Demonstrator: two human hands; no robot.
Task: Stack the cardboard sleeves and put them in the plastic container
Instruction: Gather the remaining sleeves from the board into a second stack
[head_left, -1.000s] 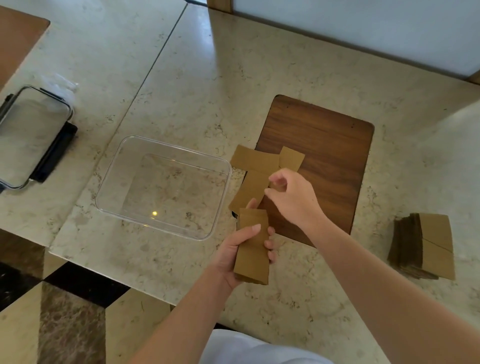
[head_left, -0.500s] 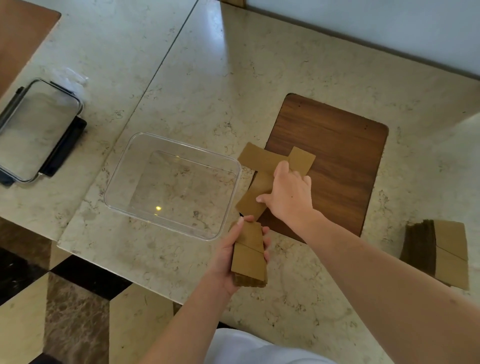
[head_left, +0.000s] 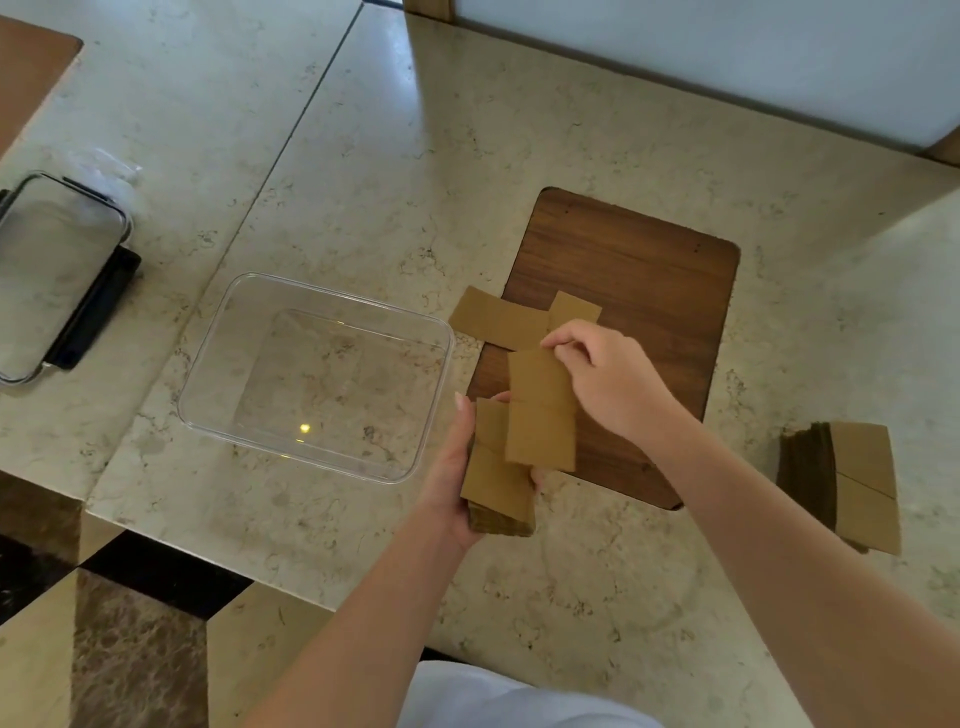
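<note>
My left hand (head_left: 451, 470) grips a small stack of flat brown cardboard sleeves (head_left: 496, 486) just above the table's near edge. My right hand (head_left: 610, 382) pinches the top end of a single sleeve (head_left: 541, 410) and holds it partly over that stack, slightly askew. Two more loose sleeves lie beyond: one (head_left: 496, 325) spans the edge of the wooden board (head_left: 641, 291), another (head_left: 574, 310) pokes out behind my right hand. The clear plastic container (head_left: 311, 291) stands open and bare to the left of the stack.
A larger pile of sleeves (head_left: 844, 483) rests on the marble table at the right. The container's lid (head_left: 49, 275) with black clips lies at the far left. A brown mat corner (head_left: 31, 67) shows top left. The table edge drops to a patterned floor below left.
My right hand has lifted one sleeve off the loose ones on the board and brought it back toward me over the stack in my left hand.
</note>
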